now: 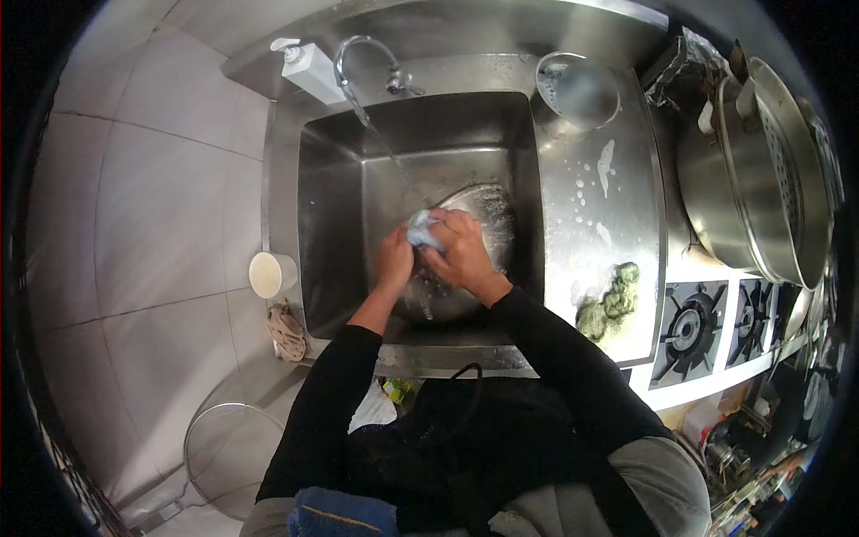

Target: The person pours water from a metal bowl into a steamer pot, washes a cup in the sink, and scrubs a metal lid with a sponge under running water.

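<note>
My left hand (394,259) and my right hand (465,251) are together over the sink (331,206), both closed around a wet-looking light blue cloth (424,230) that is bunched between them. Water runs from the curved faucet (367,40) into the basin, behind and left of my hands. Beneath them, a shiny rounded patch (492,215) shows in the basin; whether it is a metal dish or pooled water I cannot tell. My palms and part of the cloth are hidden by the fingers.
A white pump bottle (309,72) stands behind the sink. On the right counter are a metal pot (546,80) and a green scrubbing pad (611,302). Large steamer pots (716,188) and gas burners (687,329) lie further right. A paper cup (272,275) sits at the left rim.
</note>
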Available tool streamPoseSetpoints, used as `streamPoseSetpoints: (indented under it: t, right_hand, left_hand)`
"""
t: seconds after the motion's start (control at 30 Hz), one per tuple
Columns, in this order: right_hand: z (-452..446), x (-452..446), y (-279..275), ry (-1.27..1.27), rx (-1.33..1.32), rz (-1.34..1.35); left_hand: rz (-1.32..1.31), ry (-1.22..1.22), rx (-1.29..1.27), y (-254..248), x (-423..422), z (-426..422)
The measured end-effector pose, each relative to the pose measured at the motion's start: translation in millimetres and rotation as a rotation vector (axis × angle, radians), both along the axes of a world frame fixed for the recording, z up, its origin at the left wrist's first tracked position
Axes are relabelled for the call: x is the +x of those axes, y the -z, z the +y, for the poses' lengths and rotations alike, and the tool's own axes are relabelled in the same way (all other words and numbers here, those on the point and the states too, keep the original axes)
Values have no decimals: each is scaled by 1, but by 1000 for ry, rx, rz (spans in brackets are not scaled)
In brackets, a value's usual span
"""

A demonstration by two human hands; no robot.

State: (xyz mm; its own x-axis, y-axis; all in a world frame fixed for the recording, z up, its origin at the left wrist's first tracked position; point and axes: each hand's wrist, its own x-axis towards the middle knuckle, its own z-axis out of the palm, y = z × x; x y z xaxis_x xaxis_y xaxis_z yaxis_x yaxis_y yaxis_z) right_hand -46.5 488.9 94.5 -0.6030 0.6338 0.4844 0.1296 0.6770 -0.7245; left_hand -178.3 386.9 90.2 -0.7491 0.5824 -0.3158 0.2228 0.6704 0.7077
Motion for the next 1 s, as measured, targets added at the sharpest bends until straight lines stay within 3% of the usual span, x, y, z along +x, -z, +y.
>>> streamPoseSetpoints:
  t: [0.07,0.13,0.23,0.3,0.37,0.43,0.53,0.6,0.63,0.7,0.77,0.8,0.83,0.9,0.97,1.0]
  right_hand:
    - [12,1,-1,-1,-4,-39]
    - [58,7,21,327,-525,-156]
    - [36,-11,16,325,-311,-198]
    - [-2,-15,-24,28,-349,-183]
    - [8,-18,-5,135,-390,-256]
    - [62,-14,19,309,-610,-318]
    - [56,-20,9,342,-516,-313]
    - [-2,-31,-3,72,-354,-239]
    - [-1,-28,0,76,-361,-240]
    - [14,-22,6,180,-408,-172]
    - [76,-4,16,438,-699,-368]
    - [102,-1,84,517,-837,-211]
    - [97,-5,65,519,-832,-210]
    - [60,-24,31,504,-508,-294]
    - [1,-35,20,267,-63,-153]
    - [0,-28,20,277,-66,-154]
  left_hand:
    - [64,25,43,8,-7,-1]
    - [-92,-5,-16,7,-6,-6]
    - [28,-6,52,12,-1,-1]
    - [33,21,76,22,-3,-4]
    - [47,51,90,28,-6,-11]
    - [7,73,121,21,-9,-13]
    - [-38,29,-18,-1,-2,-2]
    - [-65,37,7,33,-12,-9]
    - [-83,48,17,35,-14,-12]
    - [-90,-28,72,22,-5,-13]
    - [-100,-107,132,16,-3,-20]
    - [-89,-63,137,23,-9,-22]
    - [-80,-20,139,23,-11,-22]
    - [-17,-9,88,13,-11,-17]
    - [43,5,29,4,-8,-17]
    - [7,1,31,2,-9,-19]
